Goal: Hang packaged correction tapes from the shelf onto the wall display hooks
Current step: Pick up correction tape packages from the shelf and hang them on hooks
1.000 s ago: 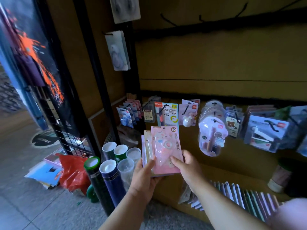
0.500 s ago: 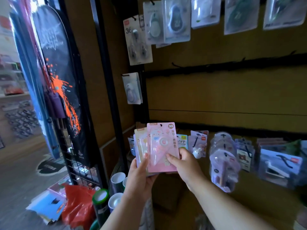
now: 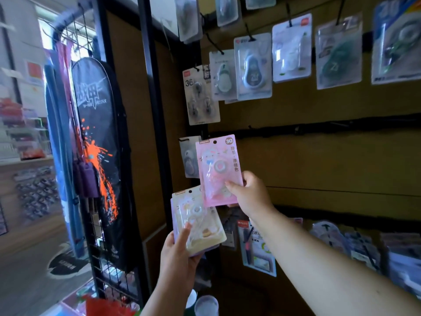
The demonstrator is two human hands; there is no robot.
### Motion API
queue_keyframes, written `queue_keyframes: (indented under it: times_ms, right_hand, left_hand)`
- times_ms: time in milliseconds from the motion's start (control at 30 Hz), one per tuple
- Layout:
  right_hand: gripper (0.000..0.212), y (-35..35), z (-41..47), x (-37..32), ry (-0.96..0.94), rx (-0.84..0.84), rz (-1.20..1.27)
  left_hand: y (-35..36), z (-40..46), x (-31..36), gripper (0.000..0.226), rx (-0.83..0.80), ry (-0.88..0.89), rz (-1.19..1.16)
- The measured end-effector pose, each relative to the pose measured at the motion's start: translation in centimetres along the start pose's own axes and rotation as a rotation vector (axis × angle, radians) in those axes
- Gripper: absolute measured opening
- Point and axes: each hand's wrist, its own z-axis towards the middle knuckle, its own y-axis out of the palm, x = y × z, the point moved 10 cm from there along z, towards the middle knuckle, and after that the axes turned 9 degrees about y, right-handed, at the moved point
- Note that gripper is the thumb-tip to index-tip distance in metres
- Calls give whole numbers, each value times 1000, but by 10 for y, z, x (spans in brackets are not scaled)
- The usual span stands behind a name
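The brown wall panel fills the space above and to the right of the raised grip, crossed by a black hook rail whose hooks are too dark and blurred to tell apart; the hanging packs higher up are smeared by motion and cut off at the top edge. Left of both grips a black racket bag hangs on a wire rack. The shelf goods under the right forearm are blurred, partly hidden by the arm. The right hand reaches up and forward, thumb on the face and fingers behind, pinching the lower right corner of a pink correction tape pack, held upright just below the rail, its punched hole at the top. Lower and to the left, the left hand grips a small stack of packs from below, thumb across the front; how many lie behind the cream one cannot be told
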Motion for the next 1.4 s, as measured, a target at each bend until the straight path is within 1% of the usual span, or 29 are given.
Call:
queue_keyframes:
  times_ms: [167,400,500,667,800,933,1167,1300,1400]
  right_hand:
    - [13,16,29,-18,17,-1,18]
    - [14,25,47,-9,47,32,-34]
    - [13,28,47,-5,22,68,-78]
    - [14,31,44,0,-7,95,-111]
    - [20,29,42,-3,-21,123,-74]
    - [18,27,45,-5,-6,133,-45]
    - [16,31,44,-3,4,119,-60]
    - [20,32,46,3,48,124,-55]
    - [17,29,57,3,99,145,-61]
  left_hand:
    - [-6,8,4,36,13,2,13]
    - [-14,19,9,32,11,13,33]
    - [-20,25,9,38,24,16,37]
    - [-25,29,7,37,27,19,33]
    - [-26,30,4,38,36,9,29]
    - [-23,29,3,40,35,12,31]
    - [-25,32,5,55,39,25,52]
    - [-28,30,3,40,46,19,55]
    - [-29,30,2,36,48,11,58]
